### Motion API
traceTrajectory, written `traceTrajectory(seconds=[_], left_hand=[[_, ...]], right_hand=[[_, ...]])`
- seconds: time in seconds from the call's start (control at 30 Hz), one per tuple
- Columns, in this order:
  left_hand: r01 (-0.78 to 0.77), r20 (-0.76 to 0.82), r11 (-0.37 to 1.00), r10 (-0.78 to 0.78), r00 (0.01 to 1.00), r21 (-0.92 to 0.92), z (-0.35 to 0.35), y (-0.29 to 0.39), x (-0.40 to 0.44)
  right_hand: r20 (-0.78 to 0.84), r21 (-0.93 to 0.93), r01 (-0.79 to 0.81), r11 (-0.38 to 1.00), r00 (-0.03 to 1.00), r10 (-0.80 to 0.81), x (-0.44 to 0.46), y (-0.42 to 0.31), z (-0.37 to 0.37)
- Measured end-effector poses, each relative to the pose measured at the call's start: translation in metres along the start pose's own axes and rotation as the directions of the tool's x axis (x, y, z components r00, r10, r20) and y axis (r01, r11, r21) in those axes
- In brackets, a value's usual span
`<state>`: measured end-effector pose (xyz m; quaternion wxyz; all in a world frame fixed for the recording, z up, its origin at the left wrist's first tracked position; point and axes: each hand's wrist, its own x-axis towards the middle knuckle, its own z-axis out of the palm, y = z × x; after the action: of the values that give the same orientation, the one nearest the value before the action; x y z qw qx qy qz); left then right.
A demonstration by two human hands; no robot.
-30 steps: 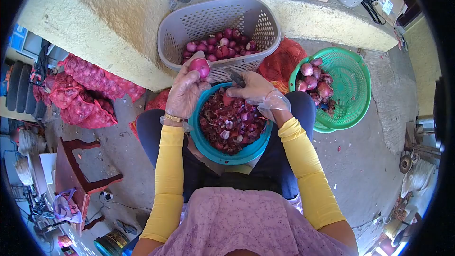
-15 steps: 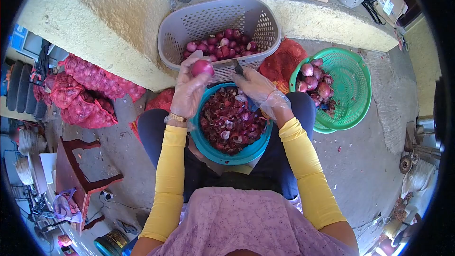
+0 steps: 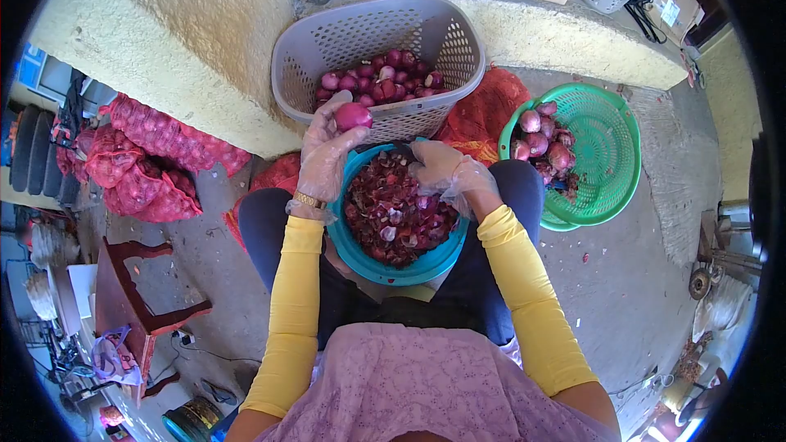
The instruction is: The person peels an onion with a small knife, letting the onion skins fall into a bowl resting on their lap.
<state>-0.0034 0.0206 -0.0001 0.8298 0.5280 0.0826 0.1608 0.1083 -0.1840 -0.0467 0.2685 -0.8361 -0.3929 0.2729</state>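
My left hand [image 3: 322, 155], in a clear plastic glove, is closed round a smooth red onion [image 3: 353, 117] in front of the grey basket [image 3: 377, 12]. My right hand [image 3: 446, 168], gloved too, is closed on a small dark knife [image 3: 402, 150], whose blade shows only partly against the peelings. Below both hands sits a blue tub [image 3: 399, 273] between my knees, heaped with onion skins [image 3: 397, 213]. Peeled red onions [image 3: 385, 78] lie in the basket.
To the right, a green basket [image 3: 626, 172] holds unpeeled onions [image 3: 540, 143]. A red mesh sack [image 3: 491, 102] lies beside the grey basket. Full onion sacks [image 3: 147, 172] rest at the left wall, behind an overturned wooden table [image 3: 123, 303]. A low ledge [image 3: 565, 41] runs behind.
My right hand has lowered slightly, bringing the knife down toward the tub. My left hand has shifted very little, with the onion still in it.
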Motion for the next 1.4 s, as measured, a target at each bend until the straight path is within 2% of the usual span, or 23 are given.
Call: traceTrajectory(seconds=[0.03,0.1,0.13,0.2,0.23,0.3,0.4,0.5,0.63,0.73,0.8,0.87,0.93,1.0,1.13,1.2,1.23,1.3,1.33,1.4], left_hand=[[0.002,0.001,1.0,-0.002,1.0,0.0,0.001,0.001,0.0],[0.156,-0.061,0.955,-0.177,0.982,-0.25,0.003,0.002,0.0],[0.157,-0.06,0.955,-0.177,0.982,-0.25,-0.003,-0.004,0.004],[0.253,-0.029,0.862,-0.295,0.955,-0.44,-0.015,-0.016,0.011],[0.254,-0.029,0.862,-0.296,0.955,-0.44,-0.014,-0.018,0.011],[0.177,-0.11,0.8,-0.29,0.951,-0.574,-0.007,-0.02,0.013],[0.188,-0.1,0.784,-0.303,0.948,-0.591,0.002,-0.021,0.014],[0.19,-0.042,0.744,-0.281,0.959,-0.641,0.007,-0.025,0.015],[0.263,0.036,0.732,-0.311,0.95,-0.629,-0.004,-0.035,0.025],[0.282,0.026,0.746,-0.335,0.942,-0.603,-0.001,-0.034,0.024],[0.206,0.089,0.85,-0.186,0.979,-0.485,0.003,-0.032,0.024],[0.217,0.113,0.871,-0.186,0.976,-0.44,0.003,-0.026,0.023],[0.228,0.138,0.89,-0.187,0.972,-0.396,0.002,-0.024,0.021],[0.282,0.104,0.914,-0.262,0.959,-0.293,0.002,-0.022,0.018],[0.304,0.098,0.908,-0.288,0.953,-0.288,0.004,-0.021,0.016],[0.295,0.073,0.918,-0.286,0.956,-0.264,0.003,-0.02,0.014],[0.295,0.073,0.918,-0.286,0.956,-0.265,0.002,-0.02,0.014],[0.295,0.05,0.924,-0.292,0.955,-0.244,0.0,-0.02,0.014],[0.292,0.052,0.925,-0.289,0.956,-0.244,0.0,-0.019,0.014],[0.307,0.037,0.916,-0.308,0.951,-0.258,0.001,-0.019,0.013]], right_hand=[[0.0,0.001,-0.002,1.0,1.0,0.002,0.0,0.001,0.001],[0.006,-0.043,0.038,0.998,0.999,-0.038,0.001,0.004,0.001],[0.005,-0.042,0.037,0.998,0.999,-0.037,0.002,0.005,0.002],[-0.061,-0.108,-0.039,0.993,0.998,0.033,0.005,0.009,0.006],[-0.061,-0.108,-0.039,0.993,0.998,0.033,0.006,0.012,0.009],[-0.117,-0.07,-0.088,0.994,0.99,0.079,0.005,0.013,0.011],[-0.067,-0.105,-0.022,0.994,0.998,0.015,0.002,0.007,0.005],[-0.054,-0.135,-0.048,0.99,0.998,0.041,0.006,0.008,0.009],[-0.049,-0.109,-0.084,0.991,0.996,0.079,0.012,0.017,0.017],[-0.078,-0.122,-0.028,0.992,0.997,0.018,0.01,0.017,0.019],[-0.066,-0.12,-0.064,0.991,0.996,0.056,0.009,0.011,0.016],[-0.042,-0.128,-0.074,0.989,0.997,0.07,0.007,0.004,0.01],[-0.019,-0.138,-0.087,0.987,0.996,0.086,0.002,-0.006,0.002],[-0.026,-0.075,-0.151,0.986,0.988,0.149,-0.003,-0.014,-0.003],[-0.035,-0.059,-0.163,0.985,0.986,0.161,0.007,-0.007,-0.003],[-0.244,-0.023,-0.159,0.987,0.958,0.148,0.008,-0.007,-0.002],[-0.244,-0.024,-0.159,0.987,0.958,0.149,0.008,-0.006,-0.003],[-0.502,0.061,-0.005,0.998,0.864,0.035,0.006,-0.005,-0.009],[-0.504,0.059,-0.003,0.998,0.863,0.033,0.0,-0.015,-0.023],[-0.672,0.168,0.128,0.977,0.74,0.019,-0.016,-0.024,-0.052]])
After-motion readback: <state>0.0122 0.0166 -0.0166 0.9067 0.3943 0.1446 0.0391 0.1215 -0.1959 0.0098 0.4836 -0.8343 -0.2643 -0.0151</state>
